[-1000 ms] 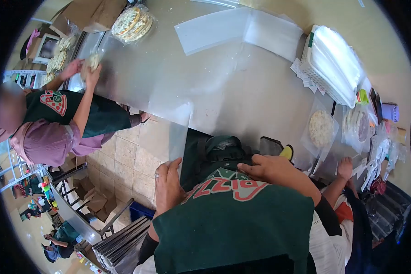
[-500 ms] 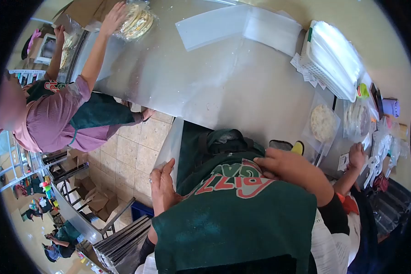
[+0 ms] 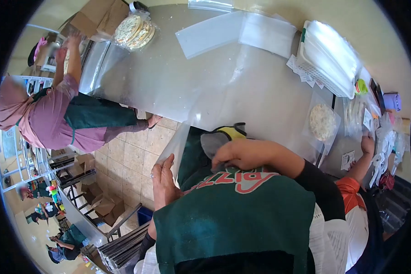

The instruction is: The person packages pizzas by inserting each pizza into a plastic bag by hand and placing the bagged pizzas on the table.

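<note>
My left hand (image 3: 163,182) is at the table's near edge, with its fingers closed on a clear plastic bag (image 3: 174,142) that hangs beside the edge. A ring shows on one finger. My right hand (image 3: 235,154) is curled in front of my green apron (image 3: 235,223). It grips a grey and yellow hand tool (image 3: 221,139) whose exact kind I cannot make out. To the right, a bagged pizza (image 3: 323,122) lies flat on the steel table (image 3: 160,86).
Clear bags (image 3: 267,35) lie at the back; a white basket (image 3: 326,75) of bags stands right. Stacked bagged pizzas (image 3: 134,31) sit back left by a carton (image 3: 93,18). A co-worker (image 3: 50,116) stands left; another person's hand (image 3: 367,145) reaches in at right.
My right hand has moved left with the grey and yellow tool, towards my left hand. The left co-worker's hand has left the stacked pizzas. The right person's hand has shifted up and right.
</note>
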`<state>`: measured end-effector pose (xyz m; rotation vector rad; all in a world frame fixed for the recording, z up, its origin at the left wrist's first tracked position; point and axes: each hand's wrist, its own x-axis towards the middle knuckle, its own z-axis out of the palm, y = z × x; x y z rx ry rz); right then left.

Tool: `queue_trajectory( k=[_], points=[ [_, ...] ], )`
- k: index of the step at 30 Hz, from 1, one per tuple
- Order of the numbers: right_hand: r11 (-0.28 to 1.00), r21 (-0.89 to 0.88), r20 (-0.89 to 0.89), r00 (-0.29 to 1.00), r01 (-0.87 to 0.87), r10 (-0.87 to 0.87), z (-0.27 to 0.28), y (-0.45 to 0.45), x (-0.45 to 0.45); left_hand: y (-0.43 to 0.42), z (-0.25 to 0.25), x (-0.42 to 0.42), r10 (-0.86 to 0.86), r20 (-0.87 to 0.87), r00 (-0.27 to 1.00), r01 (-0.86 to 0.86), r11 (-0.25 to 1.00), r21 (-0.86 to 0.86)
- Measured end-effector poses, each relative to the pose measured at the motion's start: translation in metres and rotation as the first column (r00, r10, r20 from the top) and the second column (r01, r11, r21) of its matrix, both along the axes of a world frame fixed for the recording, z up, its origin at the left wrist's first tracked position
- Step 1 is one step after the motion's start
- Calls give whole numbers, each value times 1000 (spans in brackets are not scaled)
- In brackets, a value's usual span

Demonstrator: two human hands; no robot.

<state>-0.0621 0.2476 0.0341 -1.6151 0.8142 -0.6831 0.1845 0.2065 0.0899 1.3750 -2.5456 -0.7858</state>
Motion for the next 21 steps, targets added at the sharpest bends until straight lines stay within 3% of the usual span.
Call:
queue_trajectory(
  k=[5,8,11,17,18,21],
  points=[
    [986,166,-96,995,13,4,22,16,-22,0,-2,-3,-17,4,1000,17,1000,1],
    [914,405,-115,993,26,22,22,25,-38,-3,1,-3,-27,3,1000,27,999,-18],
    [921,385,-113,993,61,-19,24,32,-44,-7,3,-8,-52,-22,998,52,998,-26],
    [850,521,-269,930,-77,249,32,20,-87,-37,2,-5,-95,-2,995,95,995,-34],
    [877,476,-271,936,-71,223,32,18,-100,-44,5,-8,-93,-40,995,91,995,-49],
    [918,176,-414,872,356,-259,38,-6,-129,-70,6,-9,-46,-118,992,39,997,-68]
  ],
)
